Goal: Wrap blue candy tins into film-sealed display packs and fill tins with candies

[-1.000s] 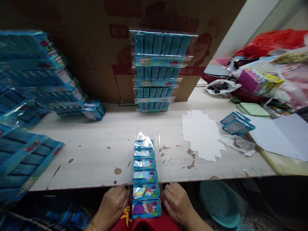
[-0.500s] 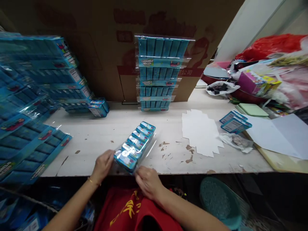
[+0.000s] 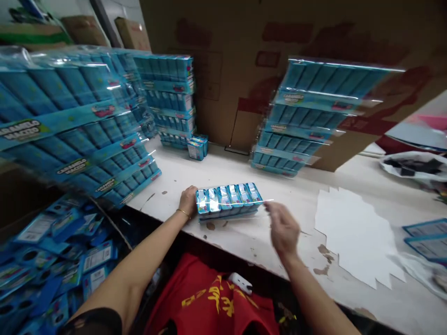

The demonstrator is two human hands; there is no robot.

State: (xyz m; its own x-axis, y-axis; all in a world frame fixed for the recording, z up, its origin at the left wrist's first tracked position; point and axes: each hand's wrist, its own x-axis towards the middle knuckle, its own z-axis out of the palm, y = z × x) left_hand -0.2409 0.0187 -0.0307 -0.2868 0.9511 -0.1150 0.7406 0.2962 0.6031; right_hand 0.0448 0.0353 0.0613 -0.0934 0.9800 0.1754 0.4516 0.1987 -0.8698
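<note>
- Head cam: L hand [image 3: 188, 201] touching L end of blue pack [image 3: 228, 202], grip can't tell
- R hand [image 3: 283, 227], blurry, pinched on clear film [image 3: 266, 200]
- White tbl [image 3: 247, 242] below

White table [image 3: 300, 195], brown worn patches. Clocked from the wrapped pack [image 3: 228, 202] by its near edge: large stack [image 3: 80, 125] at 10, rear-left stack [image 3: 171, 100] and small boxes [image 3: 198, 148] just beside it at 11, right stack [image 3: 296, 121] at 1. Jagged white sheet [image 3: 352, 237] and two blue boxes [image 3: 428, 239] at 3.
</note>
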